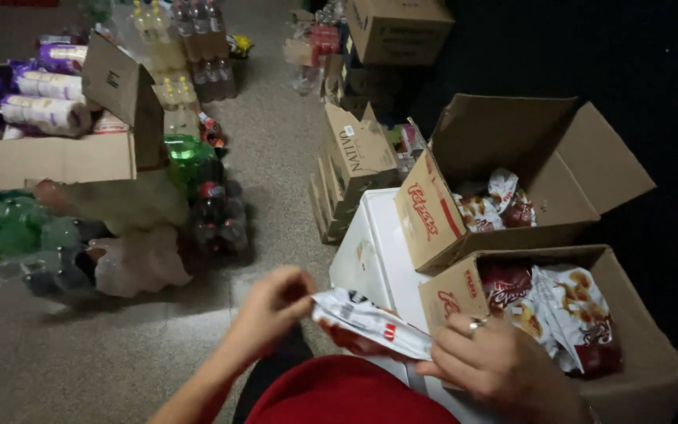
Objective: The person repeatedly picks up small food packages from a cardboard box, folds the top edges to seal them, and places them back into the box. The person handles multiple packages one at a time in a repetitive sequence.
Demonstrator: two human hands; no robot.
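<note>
Both hands clamped on the snack packet [370, 322], left hand [276, 302] pinching its left end, right hand [488, 365] gripping the right, long axis running left-right between them, just beside the near open snack box [629, 369].

Both hands, left hand [272, 302] and right hand [496, 365], grip a snack packet [370, 320].
</note>
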